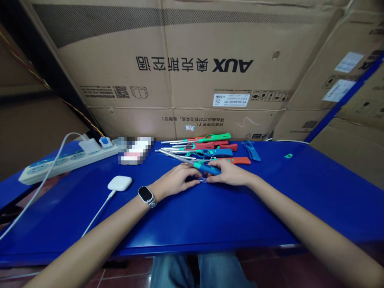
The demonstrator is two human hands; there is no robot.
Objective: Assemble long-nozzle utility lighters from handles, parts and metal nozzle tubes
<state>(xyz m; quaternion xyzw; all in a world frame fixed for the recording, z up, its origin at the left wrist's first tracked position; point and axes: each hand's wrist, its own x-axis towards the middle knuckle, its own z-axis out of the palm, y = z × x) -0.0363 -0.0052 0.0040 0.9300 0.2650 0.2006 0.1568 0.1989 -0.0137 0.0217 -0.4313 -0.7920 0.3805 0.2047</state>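
My right hand point(231, 173) is closed round the blue handle of a long-nosed gas lighter point(211, 169) with a green trigger. Its metal barrel points up and to the left. My left hand point(179, 179) is curled just left of the handle, thumb and fingertips closed at a small clear piece point(203, 180) that shows between both hands, low over the table. What kind of piece it is, I cannot make out. Just behind lie several more gas lighters, among them a green and red one point(214, 137), a blue one point(222, 152) and an orange one point(240, 160).
On the blue table point(192, 216) at the left are a white earphone case point(120, 183) on a cable and a power strip point(69, 162) with plugs. A blue handle part point(252, 151) and a small green part point(288, 156) lie right. A cardboard wall point(186, 88) stands behind.
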